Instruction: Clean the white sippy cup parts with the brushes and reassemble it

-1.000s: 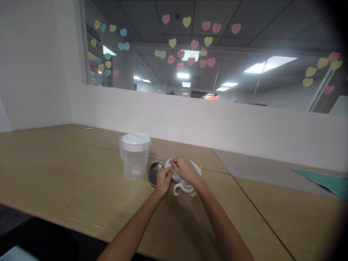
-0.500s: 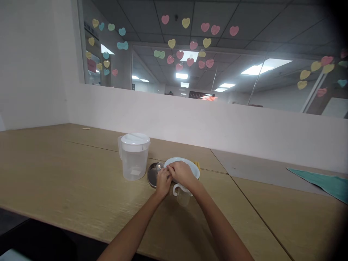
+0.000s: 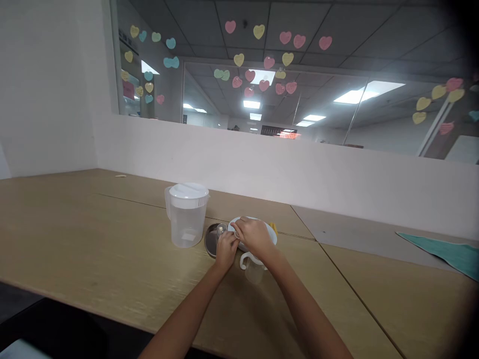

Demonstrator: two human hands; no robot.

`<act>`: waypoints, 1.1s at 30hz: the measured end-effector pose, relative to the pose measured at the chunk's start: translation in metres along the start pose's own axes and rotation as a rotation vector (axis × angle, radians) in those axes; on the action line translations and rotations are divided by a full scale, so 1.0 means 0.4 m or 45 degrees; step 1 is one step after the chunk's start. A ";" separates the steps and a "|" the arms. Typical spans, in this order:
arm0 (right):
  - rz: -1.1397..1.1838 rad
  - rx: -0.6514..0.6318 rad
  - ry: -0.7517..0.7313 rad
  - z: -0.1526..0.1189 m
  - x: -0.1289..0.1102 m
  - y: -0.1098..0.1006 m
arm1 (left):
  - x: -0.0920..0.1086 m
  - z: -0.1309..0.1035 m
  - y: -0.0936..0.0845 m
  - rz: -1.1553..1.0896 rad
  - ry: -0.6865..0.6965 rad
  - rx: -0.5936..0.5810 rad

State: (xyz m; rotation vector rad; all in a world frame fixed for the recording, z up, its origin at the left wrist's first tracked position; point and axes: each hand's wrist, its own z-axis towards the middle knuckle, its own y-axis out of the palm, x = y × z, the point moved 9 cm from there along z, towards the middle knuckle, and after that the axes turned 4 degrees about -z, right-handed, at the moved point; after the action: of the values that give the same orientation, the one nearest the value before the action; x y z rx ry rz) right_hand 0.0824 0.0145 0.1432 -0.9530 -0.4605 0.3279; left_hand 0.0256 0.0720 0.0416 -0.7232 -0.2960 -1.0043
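Note:
My left hand (image 3: 226, 249) is closed around a small clear object whose rounded end (image 3: 221, 229) shows above the fingers, over a round metal dish (image 3: 210, 240). Close beside it, my right hand (image 3: 253, 236) has its fingers bent together at the left hand's fingertips; what they pinch is too small to name. Behind the right hand lies a white plate (image 3: 272, 234), partly covered by it. A clear cup with white handles (image 3: 254, 271) stands just below the right hand. Left of the dish is a clear pitcher with a white lid (image 3: 187, 219).
Something yellow (image 3: 274, 228) lies at the plate's right edge. A green cloth (image 3: 441, 252) is spread at the far right of the wooden table (image 3: 93, 239). A white wall with a window rises behind the table.
The view has shifted slightly, so everything sits a little further right. The right hand's fingers have lifted and turned slightly against the left hand's fingertips.

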 end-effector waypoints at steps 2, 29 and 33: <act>0.005 0.020 -0.006 -0.003 -0.002 -0.017 | 0.003 -0.001 0.000 0.002 0.006 -0.004; 0.713 0.800 0.688 -0.187 0.414 -0.235 | 0.022 -0.013 0.016 0.229 0.105 -0.162; 0.775 0.362 0.870 -0.167 0.532 -0.033 | 0.024 -0.014 0.018 0.266 0.129 -0.163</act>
State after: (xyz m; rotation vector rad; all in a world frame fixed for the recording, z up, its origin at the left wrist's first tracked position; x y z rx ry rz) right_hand 0.2997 0.0591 0.1706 -0.8459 0.5051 0.5664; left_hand 0.0363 0.0641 0.0396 -0.7993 -0.0665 -0.8631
